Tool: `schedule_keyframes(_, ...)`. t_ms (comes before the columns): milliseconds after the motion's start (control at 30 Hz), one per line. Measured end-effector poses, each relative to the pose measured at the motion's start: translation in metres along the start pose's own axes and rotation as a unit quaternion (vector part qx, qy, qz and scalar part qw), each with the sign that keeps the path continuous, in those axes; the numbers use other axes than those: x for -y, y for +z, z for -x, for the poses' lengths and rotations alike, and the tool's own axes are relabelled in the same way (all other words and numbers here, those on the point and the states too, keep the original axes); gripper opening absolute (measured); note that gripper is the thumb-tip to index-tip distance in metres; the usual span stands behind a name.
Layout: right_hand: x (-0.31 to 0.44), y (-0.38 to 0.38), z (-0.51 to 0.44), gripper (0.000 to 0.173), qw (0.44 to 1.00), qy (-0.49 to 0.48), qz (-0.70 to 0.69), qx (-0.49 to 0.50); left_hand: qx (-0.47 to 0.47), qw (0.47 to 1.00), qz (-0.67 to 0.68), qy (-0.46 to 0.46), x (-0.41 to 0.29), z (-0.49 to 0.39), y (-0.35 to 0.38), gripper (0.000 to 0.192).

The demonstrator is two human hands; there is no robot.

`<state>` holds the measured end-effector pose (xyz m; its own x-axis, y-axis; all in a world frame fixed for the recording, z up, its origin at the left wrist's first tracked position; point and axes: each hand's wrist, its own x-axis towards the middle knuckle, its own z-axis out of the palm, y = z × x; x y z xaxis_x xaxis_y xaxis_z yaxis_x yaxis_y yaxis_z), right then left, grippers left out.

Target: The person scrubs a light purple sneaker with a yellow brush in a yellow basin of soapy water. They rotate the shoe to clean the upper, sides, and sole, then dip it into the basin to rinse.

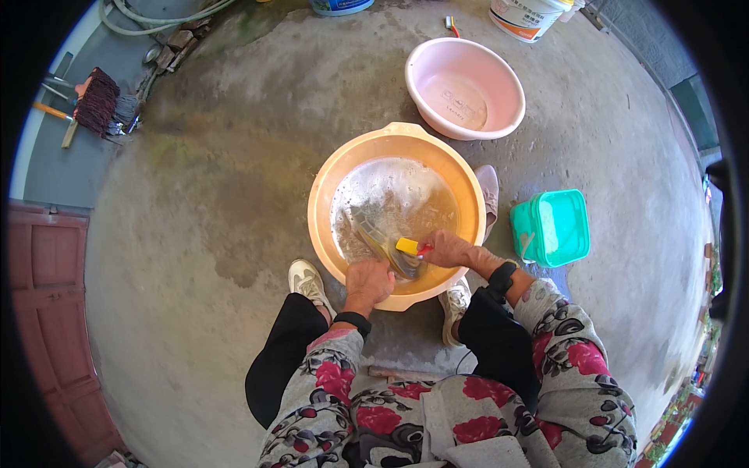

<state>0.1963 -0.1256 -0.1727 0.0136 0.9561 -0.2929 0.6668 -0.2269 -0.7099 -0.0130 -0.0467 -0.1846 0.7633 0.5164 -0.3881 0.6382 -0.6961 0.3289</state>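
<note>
A wide orange plastic basin (319, 199) stands on the floor between my feet, with cloudy, foamy water (398, 181) in it. In the water lies a greyish shoe (368, 229), tilted and partly under the surface. My left hand (370, 284) reaches over the near rim and grips the shoe's near end; its fingertips are hidden. Held in my right hand (447, 248) is a scrub brush (408, 245) with a yellow head and a red handle. The brush head is over the shoe's near half, seemingly against it.
Beyond the basin sits a pale pink basin (430, 70), with a small brush (450, 24) behind it. A pink shoe (489, 190) rests against the orange basin's right side. Farther right is a green bucket (526, 225). A white bucket (521, 20) and mops (96, 102) stand farther off.
</note>
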Motion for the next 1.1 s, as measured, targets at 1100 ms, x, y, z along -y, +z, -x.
schedule_keyframes(1100, 0.004, -0.007, -0.009, 0.024, 0.994, -0.045, 0.035, 0.095, 0.010, 1.000, -0.023, -0.015, -0.007, 0.000, -0.007, 0.031)
